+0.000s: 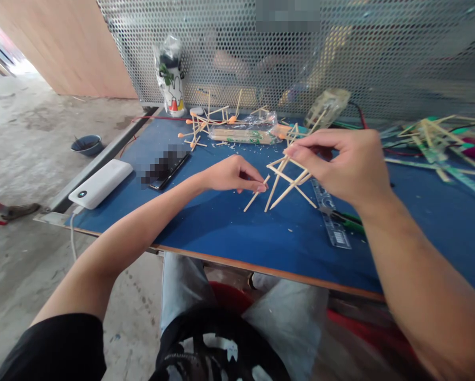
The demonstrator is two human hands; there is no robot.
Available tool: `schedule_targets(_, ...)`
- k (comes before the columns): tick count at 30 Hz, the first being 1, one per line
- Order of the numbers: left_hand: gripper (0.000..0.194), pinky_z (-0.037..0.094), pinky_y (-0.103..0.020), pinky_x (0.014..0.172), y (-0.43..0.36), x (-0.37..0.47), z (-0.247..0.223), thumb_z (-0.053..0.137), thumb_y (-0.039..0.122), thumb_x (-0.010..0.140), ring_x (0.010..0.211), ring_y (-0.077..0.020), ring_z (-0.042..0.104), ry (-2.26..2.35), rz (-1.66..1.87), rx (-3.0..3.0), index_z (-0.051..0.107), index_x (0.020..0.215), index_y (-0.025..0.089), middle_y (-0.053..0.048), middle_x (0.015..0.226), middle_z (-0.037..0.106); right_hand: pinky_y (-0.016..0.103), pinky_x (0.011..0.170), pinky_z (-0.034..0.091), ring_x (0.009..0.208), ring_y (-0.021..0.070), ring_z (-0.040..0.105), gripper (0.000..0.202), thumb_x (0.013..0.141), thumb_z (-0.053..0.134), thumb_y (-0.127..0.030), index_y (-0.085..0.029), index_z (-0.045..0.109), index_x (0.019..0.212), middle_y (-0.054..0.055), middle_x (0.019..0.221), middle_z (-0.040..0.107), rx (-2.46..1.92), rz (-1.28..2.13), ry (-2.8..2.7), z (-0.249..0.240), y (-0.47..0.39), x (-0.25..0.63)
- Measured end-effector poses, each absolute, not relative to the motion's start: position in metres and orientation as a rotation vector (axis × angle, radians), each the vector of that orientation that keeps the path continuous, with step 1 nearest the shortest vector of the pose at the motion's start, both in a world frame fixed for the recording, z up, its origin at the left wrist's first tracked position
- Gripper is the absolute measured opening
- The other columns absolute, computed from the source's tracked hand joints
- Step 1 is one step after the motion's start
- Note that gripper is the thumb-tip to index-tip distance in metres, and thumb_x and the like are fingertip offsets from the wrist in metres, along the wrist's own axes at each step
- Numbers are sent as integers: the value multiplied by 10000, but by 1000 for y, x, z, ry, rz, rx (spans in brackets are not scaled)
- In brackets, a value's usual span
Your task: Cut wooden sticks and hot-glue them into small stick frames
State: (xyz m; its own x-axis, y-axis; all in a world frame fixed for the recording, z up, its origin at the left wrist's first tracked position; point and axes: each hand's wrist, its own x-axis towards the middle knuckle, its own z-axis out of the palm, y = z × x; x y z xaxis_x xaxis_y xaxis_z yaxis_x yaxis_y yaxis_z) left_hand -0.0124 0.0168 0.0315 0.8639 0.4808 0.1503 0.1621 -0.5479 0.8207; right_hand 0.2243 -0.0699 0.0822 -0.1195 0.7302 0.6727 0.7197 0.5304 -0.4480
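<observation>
In the head view, a short, pale wooden stick (255,196) is gripped between the thumb and fingers of the left hand (233,173). An angular frame of pale wooden sticks (288,191) is pinched at its top by the right hand (346,161). Both items are positioned at the centre, over the blue, flat tabletop (213,227); the stick is held just left of the frame. A clear plastic ruler (338,235) is located at the frame's right. A white, rounded power bank (100,185) is placed at the left.

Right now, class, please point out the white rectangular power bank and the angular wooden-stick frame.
White rectangular power bank (101,183): head view, middle of its top face.
Angular wooden-stick frame (293,186): head view, where two sticks cross.
</observation>
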Motion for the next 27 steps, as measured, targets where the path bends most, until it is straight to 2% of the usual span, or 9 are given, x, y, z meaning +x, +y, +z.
schedule_targets(4, 311, 393, -288, 600, 12, -7, 33, 787, 452, 931, 638, -95, 502, 472, 583, 2244, 893, 1043, 182, -51, 844, 805, 350, 651, 523, 707, 193, 716, 126, 899, 776, -314, -250, 877, 860, 33, 866, 849, -1187, 19, -1851, 83, -70, 225)
schedule_targets(16, 289, 397, -295, 628, 12, -5, 32, 789, 430, 941, 665, -105, 509, 448, 635, 2259, 899, 1055, 189, -67, 897, 836, 336, 599, 480, 677, 183, 702, 121, 885, 783, -308, -245, 880, 849, 29, 846, 845, -1185, 13, -1841, 82, -70, 225)
schedule_targets(27, 313, 389, -285, 630, 11, -3, 32, 788, 456, 929, 673, -104, 498, 491, 633, 2266, 891, 1036, 180, -43, 809, 782, 348, 604, 481, 672, 186, 690, 124, 907, 774, -316, -266, 879, 864, 21, 849, 840, -1165, -16, -1880, 82, -70, 226)
